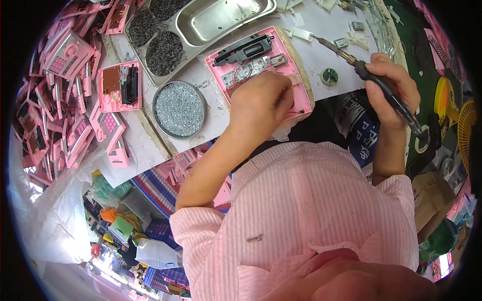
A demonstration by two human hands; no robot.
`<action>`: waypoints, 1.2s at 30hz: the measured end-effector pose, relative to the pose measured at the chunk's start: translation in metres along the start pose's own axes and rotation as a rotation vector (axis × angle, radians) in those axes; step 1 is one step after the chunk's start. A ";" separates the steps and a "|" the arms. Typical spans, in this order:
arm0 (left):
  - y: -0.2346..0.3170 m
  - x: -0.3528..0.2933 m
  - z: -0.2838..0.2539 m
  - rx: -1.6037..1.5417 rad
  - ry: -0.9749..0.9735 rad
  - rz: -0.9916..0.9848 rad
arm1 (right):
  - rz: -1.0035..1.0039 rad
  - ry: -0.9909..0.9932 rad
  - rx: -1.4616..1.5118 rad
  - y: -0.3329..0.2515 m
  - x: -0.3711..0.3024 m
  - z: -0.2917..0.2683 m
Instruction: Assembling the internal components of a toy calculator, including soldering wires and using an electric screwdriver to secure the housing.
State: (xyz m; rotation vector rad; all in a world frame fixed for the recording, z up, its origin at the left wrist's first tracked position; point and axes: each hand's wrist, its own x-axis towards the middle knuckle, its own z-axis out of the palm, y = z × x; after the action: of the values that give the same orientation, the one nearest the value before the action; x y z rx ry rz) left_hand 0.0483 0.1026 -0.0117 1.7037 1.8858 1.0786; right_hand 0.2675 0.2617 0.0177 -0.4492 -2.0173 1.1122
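Observation:
My left hand is over the lower part of a pink plastic case half, its fingers curled together. What they pinch, if anything, is hidden beneath the hand. Inside the case are a long black plastic part, a metal strip and thin red wires. Out to the right, my right hand grips a soldering iron by its black handle. Its thin tip points to the far left, close to a small white plastic piece on the table.
A round dish of silver screws and a metal tray with dark small parts stand left. Another pink case half lies beside a heap of pink cases. A small round green thing sits right. Yellow fan at far right.

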 end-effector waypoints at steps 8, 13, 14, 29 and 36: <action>-0.001 -0.001 -0.017 -0.419 -0.152 -0.389 | -0.073 -0.144 0.012 0.003 0.017 0.022; -0.001 -0.004 -0.017 -0.326 -0.153 -0.304 | -0.095 -0.153 -0.018 0.001 0.011 0.008; -0.002 -0.003 -0.018 -0.275 -0.144 -0.233 | -0.087 -0.154 -0.031 0.001 0.007 0.004; 0.013 -0.006 -0.014 0.345 -0.158 -0.063 | -0.071 -0.349 0.048 -0.010 -0.011 0.019; 0.021 -0.007 -0.013 0.367 -0.159 -0.108 | -0.051 -0.364 0.016 -0.010 -0.013 0.021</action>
State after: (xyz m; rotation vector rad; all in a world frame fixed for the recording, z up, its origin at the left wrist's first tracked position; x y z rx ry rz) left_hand 0.0544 0.0916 0.0106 1.7885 2.1383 0.5617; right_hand 0.2599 0.2366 0.0134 -0.1948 -2.3151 1.2478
